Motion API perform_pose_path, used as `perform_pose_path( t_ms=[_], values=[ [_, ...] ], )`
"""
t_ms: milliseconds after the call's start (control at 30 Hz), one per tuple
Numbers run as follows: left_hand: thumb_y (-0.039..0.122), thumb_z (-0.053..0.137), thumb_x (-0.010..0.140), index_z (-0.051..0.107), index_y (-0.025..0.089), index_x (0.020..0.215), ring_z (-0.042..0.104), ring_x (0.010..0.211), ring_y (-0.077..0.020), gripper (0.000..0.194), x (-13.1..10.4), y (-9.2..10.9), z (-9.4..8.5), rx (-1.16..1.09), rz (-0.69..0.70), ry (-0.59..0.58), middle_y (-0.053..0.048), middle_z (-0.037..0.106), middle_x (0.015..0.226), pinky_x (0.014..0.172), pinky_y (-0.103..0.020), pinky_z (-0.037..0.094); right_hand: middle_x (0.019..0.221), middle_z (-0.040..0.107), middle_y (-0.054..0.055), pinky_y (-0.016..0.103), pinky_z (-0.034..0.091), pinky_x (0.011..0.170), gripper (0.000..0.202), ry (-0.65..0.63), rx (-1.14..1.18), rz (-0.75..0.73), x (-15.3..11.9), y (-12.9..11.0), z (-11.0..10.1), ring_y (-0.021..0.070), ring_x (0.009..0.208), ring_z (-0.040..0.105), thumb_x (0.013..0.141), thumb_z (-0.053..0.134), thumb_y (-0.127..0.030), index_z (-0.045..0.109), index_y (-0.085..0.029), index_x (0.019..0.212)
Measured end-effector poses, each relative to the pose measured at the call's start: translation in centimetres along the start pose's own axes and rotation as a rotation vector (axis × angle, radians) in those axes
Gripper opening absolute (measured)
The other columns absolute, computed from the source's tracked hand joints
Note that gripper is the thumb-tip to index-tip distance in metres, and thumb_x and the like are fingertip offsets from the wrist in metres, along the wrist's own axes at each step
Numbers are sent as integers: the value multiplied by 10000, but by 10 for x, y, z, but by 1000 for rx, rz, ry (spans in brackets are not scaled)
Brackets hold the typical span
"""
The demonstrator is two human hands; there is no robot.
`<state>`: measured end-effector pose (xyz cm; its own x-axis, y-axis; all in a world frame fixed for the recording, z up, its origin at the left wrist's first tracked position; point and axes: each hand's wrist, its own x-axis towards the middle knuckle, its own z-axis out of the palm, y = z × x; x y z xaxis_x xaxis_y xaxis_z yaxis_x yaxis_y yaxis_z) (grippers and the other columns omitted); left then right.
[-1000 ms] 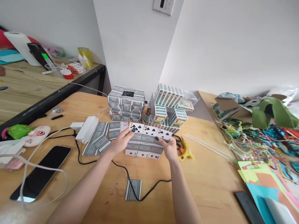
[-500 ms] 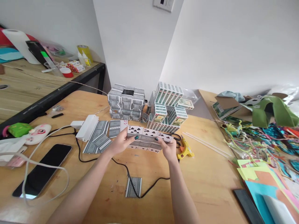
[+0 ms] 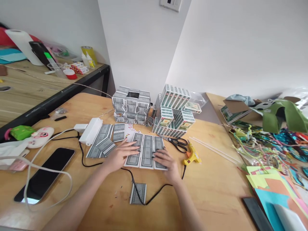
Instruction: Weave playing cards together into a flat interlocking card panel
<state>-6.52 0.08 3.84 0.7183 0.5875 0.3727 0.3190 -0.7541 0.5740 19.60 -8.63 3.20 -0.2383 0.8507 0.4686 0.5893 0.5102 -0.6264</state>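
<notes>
A panel of playing cards (image 3: 147, 150) lies on the table in front of me, patterned grey backs up, in three side-by-side strips. My left hand (image 3: 119, 154) rests with spread fingers on its left strip. On the right strip lie the stretched fingers of my right hand (image 3: 168, 162). Behind the panel stands a hollow structure built of folded cards (image 3: 131, 104), with a dark square opening on top. More loose cards (image 3: 106, 146) lie left of my left hand, some face up near the panel's back edge. Nearer to me is a small stack of cards (image 3: 138, 193) under a black cord.
Stacked card boxes (image 3: 172, 110) stand at the back. Black scissors (image 3: 178, 143), a yellow glue gun (image 3: 192, 154) and clear glue sticks (image 3: 214, 149) lie right. A white power strip (image 3: 90, 131) and a phone (image 3: 45, 175) lie left; coloured paper (image 3: 271, 189) is far right.
The card panel was held up, tilted and folded, with club faces showing. Now it lies flat, backs up, and both hands have loosened from its edges onto its surface. The scissors are more exposed.
</notes>
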Motion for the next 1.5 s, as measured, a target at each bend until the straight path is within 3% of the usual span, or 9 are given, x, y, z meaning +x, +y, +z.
perform_pose_path(
  t_ms=[100, 233, 367, 600, 833, 1167, 1233, 1333, 1500],
  values=[
    [-19, 405, 742, 537, 264, 1215, 337, 1304, -196, 567, -24, -1, 11, 157, -46, -110, -20, 507, 1320, 1068, -495, 291, 1210, 597, 61, 522, 353, 1015, 461, -150, -139, -6, -23, 9, 15, 244, 1202, 470, 737, 516, -93, 586, -265, 1159],
    [50, 520, 688, 456, 253, 1291, 273, 1331, -245, 640, -33, 14, 7, 303, -57, -184, -43, 384, 1415, 1072, -489, 293, 1308, 506, 120, 491, 370, 1018, 533, -280, -309, -35, -31, 4, 16, 269, 1261, 398, 724, 535, -158, 499, -158, 1255],
    [52, 489, 724, 508, 195, 1239, 362, 1278, -273, 535, -34, 30, 11, 440, -91, -141, -89, 470, 1343, 1040, -475, 346, 1236, 555, 144, 445, 433, 971, 455, -232, -431, -50, -30, -4, 18, 271, 1210, 451, 752, 524, -163, 529, -137, 1206],
    [-5, 343, 797, 568, 105, 1131, 506, 1148, -264, 418, -39, 43, 47, 622, -105, -88, -148, 577, 1181, 942, -416, 451, 989, 650, 99, 350, 512, 785, 270, -135, -577, -15, -32, -7, 32, 229, 985, 570, 796, 481, -84, 623, -171, 1008],
    [-27, 315, 808, 582, 63, 1052, 535, 1105, -271, 373, -36, 48, 53, 603, -143, -70, -165, 597, 982, 892, -391, 480, 860, 668, 58, 280, 499, 724, 226, -21, -443, -6, -33, -5, 30, 170, 864, 599, 831, 455, -89, 643, -191, 904],
    [11, 351, 821, 587, 122, 956, 575, 1043, -257, 294, -30, 48, 48, 483, -167, -125, -128, 610, 986, 882, -409, 489, 854, 680, 65, 319, 493, 674, 263, -219, -463, 24, -17, -5, 17, 198, 784, 606, 823, 440, -53, 652, -206, 849],
    [7, 361, 806, 581, 130, 937, 528, 1123, -259, 284, -27, 45, 46, 455, -176, -125, -139, 584, 1110, 950, -426, 447, 876, 683, 68, 309, 502, 668, 251, -249, -461, 21, -15, -4, 16, 203, 832, 615, 826, 441, -58, 644, -204, 856],
    [-22, 345, 777, 537, 113, 1049, 396, 1262, -257, 359, -25, 40, 44, 416, -176, -108, -164, 494, 1285, 1022, -428, 384, 1075, 656, 80, 321, 515, 764, 252, -254, -446, 16, -16, -4, 17, 219, 1024, 588, 823, 435, -61, 618, -197, 930],
    [-22, 333, 795, 530, 110, 1062, 393, 1262, -279, 357, -25, 38, 43, 442, -164, -151, -175, 524, 1270, 973, -437, 428, 1219, 592, 78, 362, 498, 876, 354, -268, -423, 69, -21, -5, 20, 225, 1127, 550, 747, 441, -31, 580, -196, 1029]
  ],
)
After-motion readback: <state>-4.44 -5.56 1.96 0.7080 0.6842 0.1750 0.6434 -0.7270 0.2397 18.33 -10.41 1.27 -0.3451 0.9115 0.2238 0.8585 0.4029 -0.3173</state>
